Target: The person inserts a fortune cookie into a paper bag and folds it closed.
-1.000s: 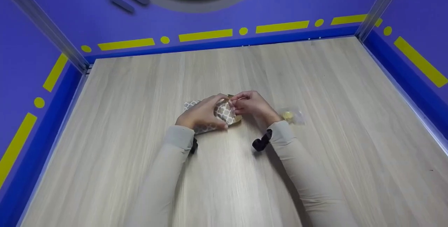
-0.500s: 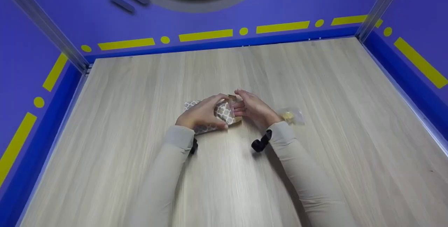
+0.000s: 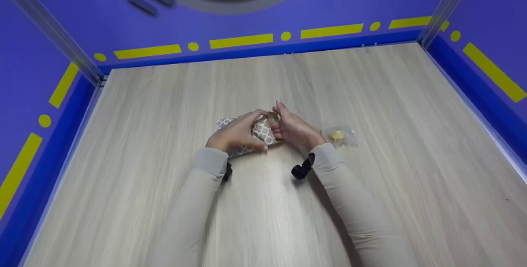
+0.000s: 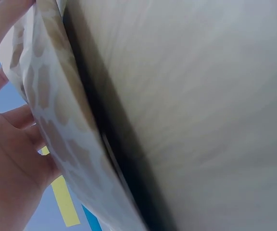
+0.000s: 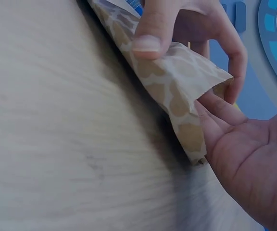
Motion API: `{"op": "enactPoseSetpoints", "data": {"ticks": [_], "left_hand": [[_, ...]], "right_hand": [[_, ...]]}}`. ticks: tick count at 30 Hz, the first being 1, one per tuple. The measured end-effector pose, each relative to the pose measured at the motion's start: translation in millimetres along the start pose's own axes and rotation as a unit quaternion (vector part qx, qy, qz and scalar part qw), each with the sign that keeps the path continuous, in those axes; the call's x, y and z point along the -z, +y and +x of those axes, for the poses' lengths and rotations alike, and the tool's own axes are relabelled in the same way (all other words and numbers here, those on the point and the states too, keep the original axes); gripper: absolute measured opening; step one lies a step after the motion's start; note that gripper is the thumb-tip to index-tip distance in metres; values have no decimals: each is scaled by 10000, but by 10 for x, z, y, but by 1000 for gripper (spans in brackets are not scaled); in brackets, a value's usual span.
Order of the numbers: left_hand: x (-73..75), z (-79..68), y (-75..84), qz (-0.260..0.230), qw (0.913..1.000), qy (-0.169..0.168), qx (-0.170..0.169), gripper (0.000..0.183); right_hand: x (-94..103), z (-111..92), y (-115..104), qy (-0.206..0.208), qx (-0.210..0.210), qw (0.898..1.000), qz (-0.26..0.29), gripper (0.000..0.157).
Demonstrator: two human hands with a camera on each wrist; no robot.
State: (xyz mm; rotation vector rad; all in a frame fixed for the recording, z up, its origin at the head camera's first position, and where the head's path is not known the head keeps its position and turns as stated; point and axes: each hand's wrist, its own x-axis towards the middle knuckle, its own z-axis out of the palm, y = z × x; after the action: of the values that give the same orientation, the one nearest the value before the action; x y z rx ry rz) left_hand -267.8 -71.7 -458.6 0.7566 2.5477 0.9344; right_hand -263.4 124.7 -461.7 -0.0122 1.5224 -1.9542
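A small paper bag (image 3: 263, 131), white with a tan lattice pattern and brown inside, lies on the table with its mouth toward the right. My left hand (image 3: 236, 133) grips it across the middle, thumb at the near edge and fingers at the far edge. In the right wrist view, the left thumb presses on the bag's patterned face (image 5: 179, 79). My right hand (image 3: 297, 129) has its fingers extended into the bag's mouth, the thumb pointing up and outside. Those fingertips are hidden in the paper. Whatever the bag contains is hidden too.
A clear plastic pouch (image 3: 350, 135) with a gold-coloured item (image 3: 337, 136) lies just right of my right wrist. The wood-grain table (image 3: 173, 106) is bounded by blue-purple panels (image 3: 247, 24) at the back and sides. Black straps (image 3: 302, 171) circle the wrists.
My right hand has gone from pinching the bag's edge to sliding its straightened fingers into the mouth, moving slightly left. The left hand has kept its hold in place.
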Motion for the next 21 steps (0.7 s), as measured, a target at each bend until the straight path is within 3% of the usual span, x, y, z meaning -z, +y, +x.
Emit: {"op": "enactPoseSetpoints", "data": {"ticks": [6,12,15,21], "left_hand": [[4,4,-8,79,10000,-45,-33,91],[5,2,-3,39,10000,-5,37,91],[4,3,-5,-3,10000,0,-8,90],[-1,5,-4,-49,10000,-6,52,88]], "right_hand": [[50,-34,0,-25,122,9993,-340,69],[118,-80,-20,473,184,9947,-896,57],[145,-96,-29,645,219,9936,-900,47],[206,-141,-43,586,353,9953,-681,41]]}}
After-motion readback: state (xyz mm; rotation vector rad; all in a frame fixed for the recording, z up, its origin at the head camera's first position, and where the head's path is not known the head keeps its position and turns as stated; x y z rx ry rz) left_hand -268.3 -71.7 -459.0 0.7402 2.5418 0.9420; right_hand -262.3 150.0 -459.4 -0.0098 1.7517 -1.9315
